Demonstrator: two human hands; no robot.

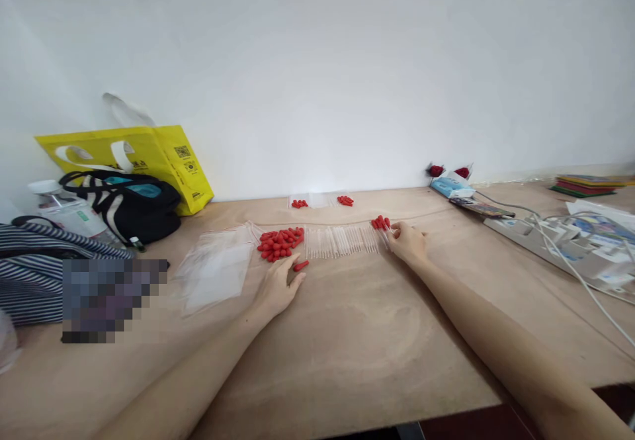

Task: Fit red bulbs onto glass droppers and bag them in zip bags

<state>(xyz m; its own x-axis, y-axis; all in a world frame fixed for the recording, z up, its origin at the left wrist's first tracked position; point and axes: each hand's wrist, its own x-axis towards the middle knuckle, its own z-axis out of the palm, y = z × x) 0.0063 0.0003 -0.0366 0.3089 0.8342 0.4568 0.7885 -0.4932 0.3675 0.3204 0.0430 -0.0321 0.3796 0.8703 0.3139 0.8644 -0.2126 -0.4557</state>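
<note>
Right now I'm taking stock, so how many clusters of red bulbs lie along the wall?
2: the left cluster at the left end of the clear plastic, the right cluster toward its right end. Single bulbs may be hidden within either.

Red bulb-shaped pieces (278,244): smooth, rubber look. Thin clear tubes (341,242): glass or plastic, can't tell. Flat clear bags (221,271): plastic film. Light-brown table (357,347): smooth wood.
</note>
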